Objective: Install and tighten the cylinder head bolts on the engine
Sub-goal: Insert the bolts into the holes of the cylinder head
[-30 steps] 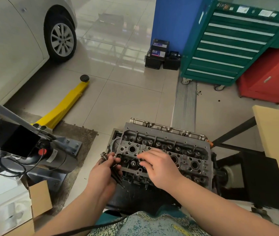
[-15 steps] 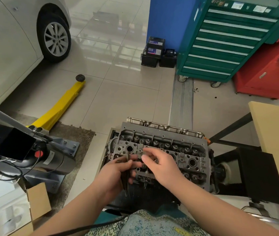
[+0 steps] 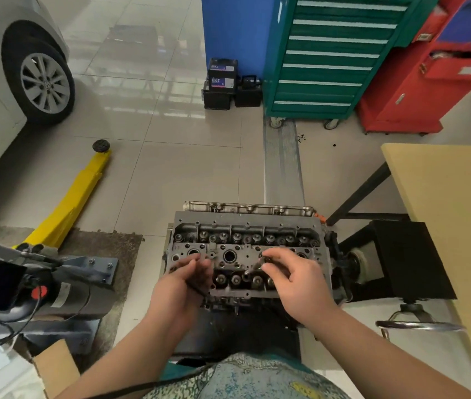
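Our left hand (image 3: 184, 279), at 7 o'clock over the cylinder head (image 3: 247, 251), curls around dark bolts (image 3: 199, 292). Our right hand (image 3: 297, 280) at 4 o'clock pinches one bolt (image 3: 254, 267) tilted over the head's near row. Further, 10 o'clock: yellow jack (image 3: 76, 194). 1 o'clock: green tool cabinet (image 3: 326, 56).
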Available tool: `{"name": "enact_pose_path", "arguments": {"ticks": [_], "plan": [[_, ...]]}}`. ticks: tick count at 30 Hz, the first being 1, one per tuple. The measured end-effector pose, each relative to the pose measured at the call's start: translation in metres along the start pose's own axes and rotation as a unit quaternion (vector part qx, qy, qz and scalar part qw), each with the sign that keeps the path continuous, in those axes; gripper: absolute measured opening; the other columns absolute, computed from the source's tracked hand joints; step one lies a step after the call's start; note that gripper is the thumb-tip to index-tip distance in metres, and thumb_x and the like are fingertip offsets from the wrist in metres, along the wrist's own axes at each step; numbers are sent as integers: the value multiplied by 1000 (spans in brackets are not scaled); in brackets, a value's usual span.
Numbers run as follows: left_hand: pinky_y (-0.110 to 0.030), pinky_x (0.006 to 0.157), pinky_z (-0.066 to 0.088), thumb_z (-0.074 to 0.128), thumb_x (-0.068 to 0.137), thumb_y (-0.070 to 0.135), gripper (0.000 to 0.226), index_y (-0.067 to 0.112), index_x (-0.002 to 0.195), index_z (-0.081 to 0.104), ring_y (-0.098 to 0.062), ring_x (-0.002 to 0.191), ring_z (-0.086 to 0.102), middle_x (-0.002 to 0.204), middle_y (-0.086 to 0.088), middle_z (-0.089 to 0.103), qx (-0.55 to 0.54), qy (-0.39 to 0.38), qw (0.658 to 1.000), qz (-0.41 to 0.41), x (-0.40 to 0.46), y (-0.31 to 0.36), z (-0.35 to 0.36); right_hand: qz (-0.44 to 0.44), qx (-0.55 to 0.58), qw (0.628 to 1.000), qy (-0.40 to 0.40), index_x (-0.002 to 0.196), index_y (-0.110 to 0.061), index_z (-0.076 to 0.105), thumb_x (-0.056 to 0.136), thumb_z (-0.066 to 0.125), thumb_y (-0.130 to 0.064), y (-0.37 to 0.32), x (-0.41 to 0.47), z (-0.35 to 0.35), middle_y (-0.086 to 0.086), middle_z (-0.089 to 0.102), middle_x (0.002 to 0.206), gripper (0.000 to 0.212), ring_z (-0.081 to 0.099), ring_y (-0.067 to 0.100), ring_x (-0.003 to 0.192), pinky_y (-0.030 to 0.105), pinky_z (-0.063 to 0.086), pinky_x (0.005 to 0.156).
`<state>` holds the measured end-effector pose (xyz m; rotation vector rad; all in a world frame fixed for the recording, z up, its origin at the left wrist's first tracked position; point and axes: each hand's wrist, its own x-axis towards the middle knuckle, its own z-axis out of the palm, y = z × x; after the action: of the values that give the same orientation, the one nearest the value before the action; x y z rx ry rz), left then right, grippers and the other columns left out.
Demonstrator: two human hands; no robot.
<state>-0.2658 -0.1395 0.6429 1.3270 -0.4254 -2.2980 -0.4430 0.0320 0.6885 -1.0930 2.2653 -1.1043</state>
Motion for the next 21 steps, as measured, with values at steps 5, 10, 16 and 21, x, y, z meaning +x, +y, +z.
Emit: {"name": "enact_pose_path", "arguments": {"ticks": [5,10,16,21], "plan": [[-38,69,58,53,98,4,17,12,103,67,-24,68,70,86,-15,72,7,-1,1000,-11,2,3,6,-52,-56,997,-19,125,-20,72,99,69,-22,7,-8,10,-9,75,107,26,67,1,96,18,53,88],[-39,75,56,54,102,10,19,9,119,64,-23,68,70,89,-13,74,31,-4,999,-17,-8,4,13,-85,-80,993,-18,126,-16,71,100,67,-17,2,-9,14,-4,75,108,26,69,10,100,21,53,90],[-40,75,55,52,104,11,19,9,119,62,-24,69,71,89,-14,74,36,-12,999,-10,-14,7,15,-119,-91,988,-22,122,-13,72,98,68,-13,-1,-10,16,-2,76,107,24,69,13,100,25,54,90],[-38,69,58,52,104,12,18,10,119,63,-24,70,71,90,-14,75,43,-10,999,-9,-16,7,15,-147,-110,983,-26,121,-11,72,97,69,-9,-2,-9,19,2,75,106,24,70,17,100,32,57,90]]}}
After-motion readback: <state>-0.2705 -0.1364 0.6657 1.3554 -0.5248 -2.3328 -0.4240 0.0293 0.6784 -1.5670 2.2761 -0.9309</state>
